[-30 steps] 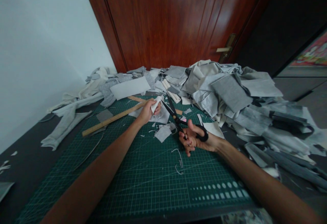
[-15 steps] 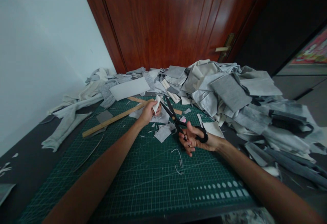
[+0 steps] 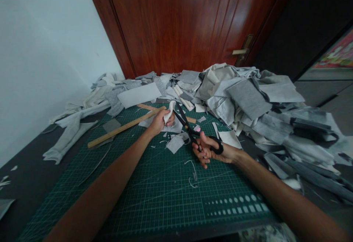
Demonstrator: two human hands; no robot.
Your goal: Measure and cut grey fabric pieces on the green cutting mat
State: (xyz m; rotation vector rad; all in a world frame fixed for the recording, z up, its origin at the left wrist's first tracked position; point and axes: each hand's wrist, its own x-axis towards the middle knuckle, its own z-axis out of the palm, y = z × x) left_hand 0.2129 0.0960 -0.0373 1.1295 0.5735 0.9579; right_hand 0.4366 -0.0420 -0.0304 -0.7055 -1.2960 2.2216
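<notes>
Between the thumb and fingers of my left hand [image 3: 160,121] is a small white fabric piece [image 3: 170,110], its upper end curled over. My right hand [image 3: 204,149] has its thumb and fingers in the handles of black scissors [image 3: 186,126]. The blades are parted, and their tips point up and left, close beside the fabric piece. Below the left hand lies a pale cloth sheet [image 3: 176,127] on the green cutting mat [image 3: 154,194]. Small grey scraps [image 3: 175,143] lie just left of the scissor handles.
A wooden ruler [image 3: 124,127] lies slantwise on the mat's left part. Behind it is a white rectangular sheet [image 3: 139,95]. A large heap of grey and cream fabric [image 3: 248,98] spreads along the back and right. Loose threads [image 3: 194,172] lie on the mat near its middle.
The white fabric piece in my left hand now stands a little higher and curls over at its top. The scissors stay parted, almost in the same place.
</notes>
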